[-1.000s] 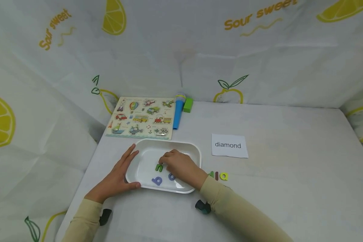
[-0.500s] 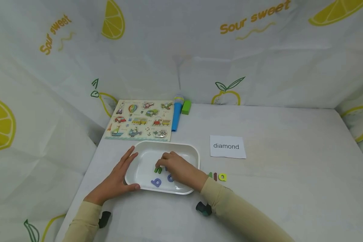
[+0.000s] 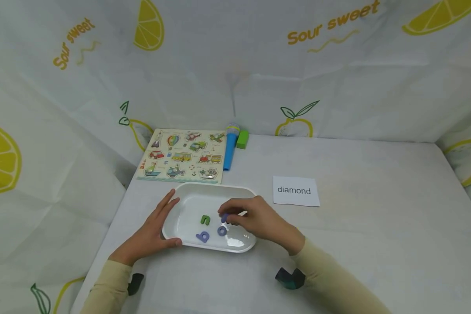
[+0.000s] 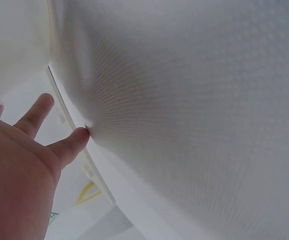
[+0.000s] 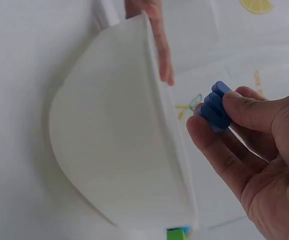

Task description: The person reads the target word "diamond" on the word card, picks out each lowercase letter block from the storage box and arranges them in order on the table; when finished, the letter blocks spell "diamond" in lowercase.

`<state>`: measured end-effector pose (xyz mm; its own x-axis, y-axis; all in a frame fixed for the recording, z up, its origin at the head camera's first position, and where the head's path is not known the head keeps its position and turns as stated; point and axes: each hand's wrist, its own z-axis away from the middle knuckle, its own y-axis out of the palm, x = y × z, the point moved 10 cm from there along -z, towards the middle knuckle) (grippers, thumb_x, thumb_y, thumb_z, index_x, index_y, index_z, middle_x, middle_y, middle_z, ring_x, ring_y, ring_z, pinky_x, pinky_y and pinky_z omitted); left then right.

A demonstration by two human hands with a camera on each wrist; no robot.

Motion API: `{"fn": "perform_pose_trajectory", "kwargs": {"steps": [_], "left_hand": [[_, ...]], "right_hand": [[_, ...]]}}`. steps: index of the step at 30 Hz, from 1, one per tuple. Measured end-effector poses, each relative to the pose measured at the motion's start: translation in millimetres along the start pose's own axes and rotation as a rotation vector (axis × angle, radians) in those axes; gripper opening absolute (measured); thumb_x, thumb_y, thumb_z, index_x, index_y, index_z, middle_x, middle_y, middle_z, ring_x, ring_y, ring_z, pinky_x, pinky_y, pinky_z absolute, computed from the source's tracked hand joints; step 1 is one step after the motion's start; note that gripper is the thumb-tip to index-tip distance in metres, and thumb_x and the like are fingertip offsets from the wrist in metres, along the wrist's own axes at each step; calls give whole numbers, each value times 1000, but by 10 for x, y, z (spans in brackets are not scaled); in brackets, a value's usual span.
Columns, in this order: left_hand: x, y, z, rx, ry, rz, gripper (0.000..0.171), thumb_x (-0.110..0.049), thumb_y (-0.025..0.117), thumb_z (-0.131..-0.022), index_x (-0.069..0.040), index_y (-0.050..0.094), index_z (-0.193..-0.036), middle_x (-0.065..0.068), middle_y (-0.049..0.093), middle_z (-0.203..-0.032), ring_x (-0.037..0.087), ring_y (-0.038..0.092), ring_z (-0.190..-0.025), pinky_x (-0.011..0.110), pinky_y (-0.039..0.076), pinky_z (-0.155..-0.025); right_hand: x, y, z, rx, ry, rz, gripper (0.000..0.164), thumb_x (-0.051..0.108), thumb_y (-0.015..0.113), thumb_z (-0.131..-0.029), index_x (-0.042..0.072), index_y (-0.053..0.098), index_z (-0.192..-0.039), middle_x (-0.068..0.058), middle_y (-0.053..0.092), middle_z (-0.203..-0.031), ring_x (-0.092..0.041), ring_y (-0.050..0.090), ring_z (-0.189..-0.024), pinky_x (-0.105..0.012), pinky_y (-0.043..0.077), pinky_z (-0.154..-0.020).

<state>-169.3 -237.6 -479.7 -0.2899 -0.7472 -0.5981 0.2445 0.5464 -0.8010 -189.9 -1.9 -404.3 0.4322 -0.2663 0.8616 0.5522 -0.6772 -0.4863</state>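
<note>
My right hand (image 3: pixel 264 220) pinches a blue letter m (image 5: pixel 215 107) between thumb and fingers, above the right half of a white tray (image 3: pixel 190 201). In the right wrist view, the m's prongs stick out past the fingertips, and the tray's side is beside it. Spread fingers of my left hand (image 3: pixel 151 231) rest against the tray's left end, thumb at the near rim. Inside the tray lie a green letter n (image 3: pixel 205 220), a purple-blue letter o (image 3: pixel 221 231) and a purple-blue letter (image 3: pixel 203 237) shaped like b or d.
A card reading "diamond" (image 3: pixel 296 191) lies right of the tray. Behind the tray are a picture puzzle board (image 3: pixel 180 155), a blue toy microphone (image 3: pixel 230 148) and a green block (image 3: pixel 242 139). Printed fabric walls rise at the back and sides.
My right hand has moved right from near the green n and now shows the blue m in its pinch. It covers the letters seen earlier beside the tray. My left hand stays put.
</note>
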Motion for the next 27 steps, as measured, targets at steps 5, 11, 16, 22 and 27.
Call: {"fn": "perform_pose_trajectory", "kwargs": {"steps": [5,11,16,22,27], "left_hand": [[-7,-9,-3,2,0,-7,117,-55,87,-73,-15,21,-162,-1,1,-170,39,16,-151,67,32,-109],[-12,-6,-9,6,10,-9,117,-54,87,-74,-13,21,-161,0,0,-170,38,15,-151,67,33,-109],[-8,-3,7,11,-2,-7,117,-54,87,-74,-12,22,-161,1,0,-170,40,16,-151,67,33,-108],[14,16,17,18,-34,-13,117,-55,86,-74,-13,22,-161,0,0,-170,41,16,-151,68,34,-107],[10,17,3,17,-27,-14,116,-55,86,-74,-14,22,-161,-1,0,-170,41,16,-151,67,35,-107]], "right_hand": [[-22,-473,366,-79,51,25,29,5,76,-91,15,72,-118,6,73,-109,-8,70,-94,-29,60,-78],[-176,-982,833,-233,77,152,40,-4,80,-83,11,70,-119,2,73,-105,-9,73,-87,-27,60,-73],[-425,-1152,1126,-273,162,289,39,-6,82,-80,12,71,-114,6,73,-97,-10,72,-85,-26,59,-72],[-708,-1090,1330,-230,243,300,35,-6,81,-81,9,72,-112,6,73,-97,-9,69,-87,-27,59,-72],[-813,-995,1396,-200,221,324,35,-6,81,-81,12,72,-110,8,72,-93,-6,67,-84,-30,59,-70]]}}
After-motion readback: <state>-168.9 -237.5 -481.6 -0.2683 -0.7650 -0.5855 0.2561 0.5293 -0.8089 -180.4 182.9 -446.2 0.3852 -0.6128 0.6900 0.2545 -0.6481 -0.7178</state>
